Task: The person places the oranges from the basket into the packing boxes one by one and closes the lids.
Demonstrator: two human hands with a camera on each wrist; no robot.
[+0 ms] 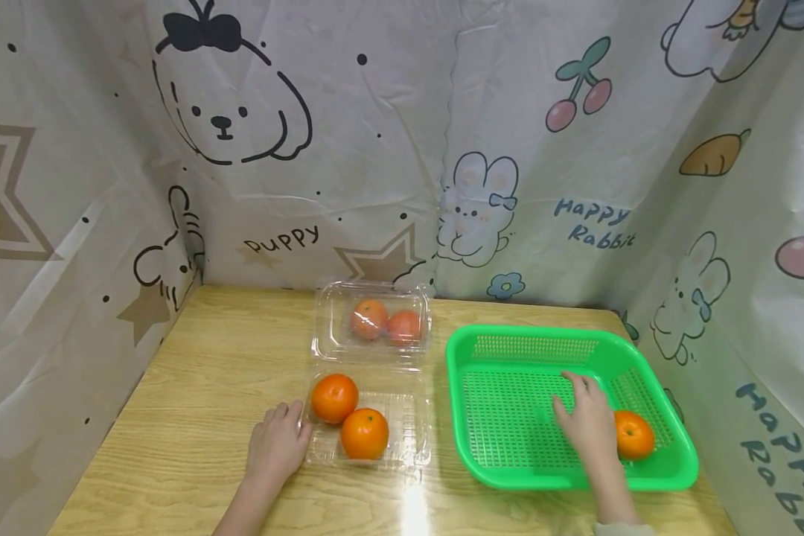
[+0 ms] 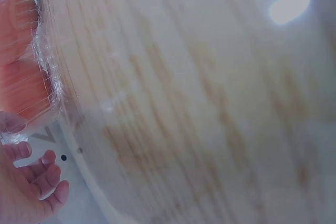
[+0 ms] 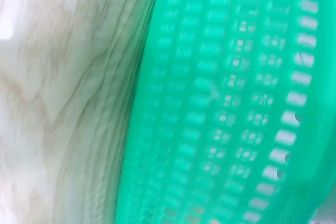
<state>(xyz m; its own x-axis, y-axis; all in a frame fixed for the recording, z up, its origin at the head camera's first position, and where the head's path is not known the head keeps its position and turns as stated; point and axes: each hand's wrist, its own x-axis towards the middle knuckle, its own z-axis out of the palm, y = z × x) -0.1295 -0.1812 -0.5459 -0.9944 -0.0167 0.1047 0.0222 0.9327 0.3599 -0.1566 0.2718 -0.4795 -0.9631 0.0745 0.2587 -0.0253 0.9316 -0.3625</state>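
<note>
My left hand (image 1: pixel 278 443) rests at the left edge of an open clear plastic clamshell box (image 1: pixel 409 428), thumb right by its rim. Two oranges (image 1: pixel 365 434) sit in the box's front half, and two more oranges (image 1: pixel 369 319) show through the clear plastic of the rear half. In the left wrist view the fingers (image 2: pixel 46 178) are loosely bent beside the plastic. Inside a green basket (image 1: pixel 469 447), my right hand (image 1: pixel 588 426) hovers with fingers spread and nothing held. One orange (image 1: pixel 634 435) lies just right of it, partly hidden by the hand.
The wooden table (image 1: pixel 221 357) carries the box and the basket side by side, with a narrow gap between. A printed cloth (image 1: pixel 375 149) hangs along the back and both sides. Perforated green basket wall (image 3: pixel 210 98) fills much of the right wrist view.
</note>
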